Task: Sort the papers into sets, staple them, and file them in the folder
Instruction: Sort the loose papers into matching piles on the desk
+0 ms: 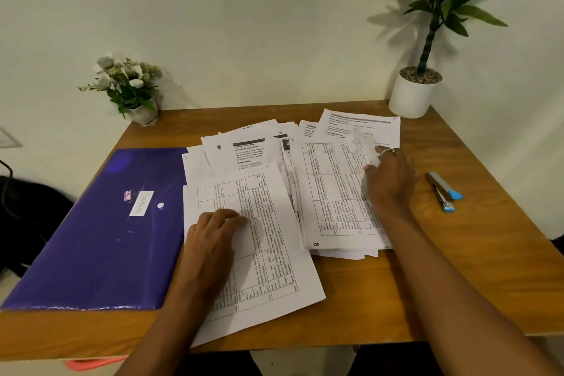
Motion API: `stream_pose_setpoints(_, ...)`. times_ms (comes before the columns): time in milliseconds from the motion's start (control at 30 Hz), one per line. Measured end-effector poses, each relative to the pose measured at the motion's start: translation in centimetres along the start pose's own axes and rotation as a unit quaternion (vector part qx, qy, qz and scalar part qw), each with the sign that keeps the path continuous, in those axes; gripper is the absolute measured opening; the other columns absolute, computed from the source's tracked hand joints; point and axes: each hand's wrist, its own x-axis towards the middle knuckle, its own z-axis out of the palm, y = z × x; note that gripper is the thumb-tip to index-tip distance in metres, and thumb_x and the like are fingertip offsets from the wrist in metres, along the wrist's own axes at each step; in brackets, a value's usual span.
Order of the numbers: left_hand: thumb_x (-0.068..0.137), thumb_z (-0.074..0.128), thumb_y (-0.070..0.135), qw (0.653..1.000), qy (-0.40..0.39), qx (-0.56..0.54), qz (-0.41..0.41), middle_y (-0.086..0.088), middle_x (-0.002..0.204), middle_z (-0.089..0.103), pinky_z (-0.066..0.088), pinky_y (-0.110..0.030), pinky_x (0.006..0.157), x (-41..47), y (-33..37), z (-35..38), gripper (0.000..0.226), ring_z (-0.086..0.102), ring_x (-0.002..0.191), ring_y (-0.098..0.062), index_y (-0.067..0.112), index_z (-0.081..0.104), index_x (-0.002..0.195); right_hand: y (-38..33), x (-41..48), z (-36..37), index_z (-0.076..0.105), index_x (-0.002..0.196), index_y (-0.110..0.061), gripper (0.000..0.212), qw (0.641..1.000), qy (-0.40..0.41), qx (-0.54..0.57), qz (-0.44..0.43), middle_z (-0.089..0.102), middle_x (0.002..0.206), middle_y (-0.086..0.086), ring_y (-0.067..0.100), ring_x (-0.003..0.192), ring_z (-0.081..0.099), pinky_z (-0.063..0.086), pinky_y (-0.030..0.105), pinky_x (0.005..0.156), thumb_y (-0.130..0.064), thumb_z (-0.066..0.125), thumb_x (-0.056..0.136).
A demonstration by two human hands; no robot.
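Papers (259, 149) sprawl at centre, folder (91, 223) at 9 o'clock, stapler (441, 192) at 3. Left hand (213, 238) rests loosely bent on the 6 o'clock sheet (274, 253), gripping nothing; right hand (389, 183) lies spread flat on the 2 o'clock pile (332, 192).

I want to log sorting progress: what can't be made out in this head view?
Head view:
- Print on the papers: too small and blurred.
- Label on the folder: blurred, unreadable.
- Lower sheets: covered by the top sheets, so the count is unknown.
- Left hand fingertips: tucked under its knuckles, so the grip is unclear.
- Pink thing: cut off by the table edge.
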Motion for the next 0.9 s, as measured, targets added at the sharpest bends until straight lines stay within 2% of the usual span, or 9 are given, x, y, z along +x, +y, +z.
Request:
stream_pose_setpoints(100,0.091,0.071,0.012,1.0,-0.004,-0.003,0.001,0.003,0.134,0.064,0.05,-0.039,0.098,-0.1,-0.2,0.0,0.041,0.057,0.122,-0.022,0.026,0.067,0.13,0.5,0.0,-0.1,0.07,0.117,-0.013,0.027,0.995,-0.008,0.096,0.039,0.071,0.119,0.008,0.025,0.106,0.067,0.058,0.037,0.079,-0.012,0.074,0.09)
stream_pose_setpoints(167,0.092,0.071,0.013,1.0,-0.003,-0.005,-0.001,0.004,0.133,0.064,0.049,-0.037,0.098,-0.1,-0.2,0.0,0.04,0.057,0.121,-0.021,0.026,0.068,0.129,0.6,0.1,-0.4,0.073,0.104,-0.012,0.014,0.99,-0.02,0.126,0.059,0.074,0.105,0.005,0.017,0.089,0.068,0.05,0.022,0.064,-0.015,0.075,0.091)
stream_pose_setpoints(300,0.091,0.07,0.01,1.0,0.003,-0.006,-0.003,0.002,0.13,0.066,0.05,-0.038,0.096,-0.1,-0.1,-0.1,0.038,0.059,0.119,-0.022,0.024,0.07,0.127,0.5,0.7,-1.6,0.071,0.092,-0.014,0.007,0.975,-0.044,0.197,0.097,0.068,0.087,-0.003,0.01,0.075,0.066,0.045,0.018,0.055,-0.02,0.074,0.092)
stream_pose_setpoints(367,0.091,0.07,0.008,1.0,0.011,-0.01,-0.002,0.001,0.128,0.067,0.051,-0.038,0.095,-0.1,0.0,-0.2,0.037,0.06,0.116,-0.022,0.022,0.071,0.125,0.5,1.1,-2.2,0.071,0.094,-0.015,0.009,0.966,-0.065,0.22,0.115,0.065,0.081,-0.01,0.002,0.069,0.061,0.043,0.016,0.055,-0.024,0.072,0.094)
stream_pose_setpoints(467,0.09,0.069,0.005,1.0,0.025,-0.016,0.001,-0.001,0.126,0.068,0.052,-0.038,0.094,-0.2,0.1,-0.3,0.036,0.062,0.114,-0.023,0.02,0.072,0.123,0.8,1.8,-3.1,0.07,0.096,-0.018,0.007,0.955,-0.084,0.254,0.125,0.063,0.078,-0.016,-0.001,0.072,0.061,0.046,0.017,0.06,-0.025,0.069,0.096)
stream_pose_setpoints(533,0.09,0.069,0.003,0.999,0.035,-0.021,-0.005,-0.004,0.125,0.069,0.054,-0.041,0.093,-0.3,0.3,-0.3,0.035,0.064,0.113,-0.026,0.017,0.072,0.122,1.0,2.3,-3.8,0.071,0.101,-0.018,0.008,0.947,-0.078,0.286,0.12,0.066,0.083,-0.015,-0.001,0.077,0.063,0.053,0.021,0.069,-0.024,0.069,0.096)
stream_pose_setpoints(633,0.09,0.07,0.005,0.998,0.052,-0.013,-0.023,-0.007,0.122,0.07,0.056,-0.046,0.087,-0.4,0.1,-0.1,0.03,0.066,0.109,-0.029,0.014,0.073,0.119,0.8,2.9,-5.4,0.073,0.108,-0.016,0.015,0.939,-0.061,0.323,0.106,0.071,0.087,-0.012,0.001,0.081,0.068,0.056,0.02,0.073,-0.024,0.067,0.097)
stream_pose_setpoints(733,0.09,0.071,0.008,0.998,0.054,-0.014,-0.031,-0.006,0.119,0.071,0.056,-0.045,0.084,-0.3,-0.2,0.2,0.026,0.067,0.106,-0.028,0.014,0.075,0.115,0.4,3.4,-6.9,0.074,0.109,-0.019,0.017,0.922,-0.057,0.369,0.104,0.077,0.094,-0.006,0.011,0.09,0.073,0.06,0.03,0.081,-0.029,0.067,0.096)
stream_pose_setpoints(900,0.092,0.068,0.012,0.997,0.06,-0.01,-0.051,-0.006,0.122,0.07,0.055,-0.047,0.083,0.0,0.1,0.2,0.024,0.066,0.108,-0.03,0.016,0.074,0.114,-0.9,3.0,-9.3,0.074,0.108,-0.02,0.015,0.902,-0.057,0.416,0.099,0.078,0.091,-0.01,0.005,0.087,0.074,0.059,0.025,0.077,-0.027,0.068,0.096)
